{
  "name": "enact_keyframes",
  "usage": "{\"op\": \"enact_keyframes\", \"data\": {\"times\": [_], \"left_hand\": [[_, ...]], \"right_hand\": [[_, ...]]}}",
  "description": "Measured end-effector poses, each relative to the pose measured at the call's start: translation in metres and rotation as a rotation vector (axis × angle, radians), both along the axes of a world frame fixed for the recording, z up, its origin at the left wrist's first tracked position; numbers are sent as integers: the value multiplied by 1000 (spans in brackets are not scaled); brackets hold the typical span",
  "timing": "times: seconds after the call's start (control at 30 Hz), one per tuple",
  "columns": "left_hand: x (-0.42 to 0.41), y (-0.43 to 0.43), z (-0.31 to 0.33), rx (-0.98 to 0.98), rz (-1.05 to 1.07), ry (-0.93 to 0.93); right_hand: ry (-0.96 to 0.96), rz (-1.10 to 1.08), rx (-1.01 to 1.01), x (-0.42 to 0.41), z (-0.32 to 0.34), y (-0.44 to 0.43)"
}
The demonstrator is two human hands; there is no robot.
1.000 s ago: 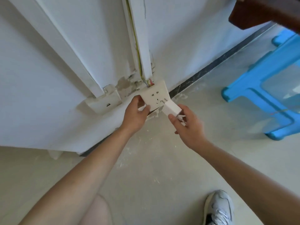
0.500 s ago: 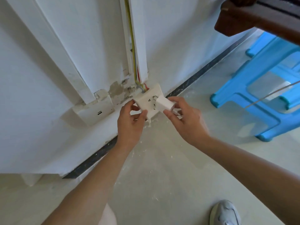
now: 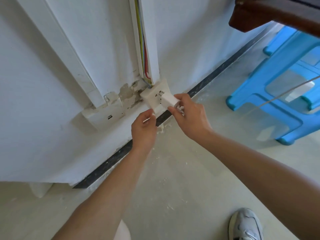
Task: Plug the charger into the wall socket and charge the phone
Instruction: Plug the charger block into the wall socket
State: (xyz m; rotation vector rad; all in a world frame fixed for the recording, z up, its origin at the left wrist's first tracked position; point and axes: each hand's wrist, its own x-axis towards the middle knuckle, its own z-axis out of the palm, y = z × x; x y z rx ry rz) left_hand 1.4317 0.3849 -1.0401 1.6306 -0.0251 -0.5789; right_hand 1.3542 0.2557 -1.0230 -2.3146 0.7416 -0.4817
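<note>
Our right hand pinches the white charger between thumb and fingers and presses it against the face of the wall socket, with a coiled bit of white cable tucked in the same palm. Our left hand sits just below, fingers curled on the socket's lower edge, probably steadying the loose box. We judge the prongs are at or in the slots; how deep we cannot tell. We count 1 charger, 1 socket, 1 second wall box to its left, 1 blue stool, 1 shoe. No phone shows.
</note>
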Motion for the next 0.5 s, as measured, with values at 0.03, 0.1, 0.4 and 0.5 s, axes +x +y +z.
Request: {"op": "enact_keyframes", "data": {"times": [0.03,0.1,0.4,0.5], "left_hand": [[1,1,0,-28,-20,27],[2,3,1,-90,-33,135],[23,1,7,-471,-16,780],[26,1,6,-518,-39,829]], "right_hand": [[11,10,-4,3,-2,0],[22,22,-38,7,-4,0],[29,94,-114,1,-3,-7],[39,85,-116,3,0,-5]]}}
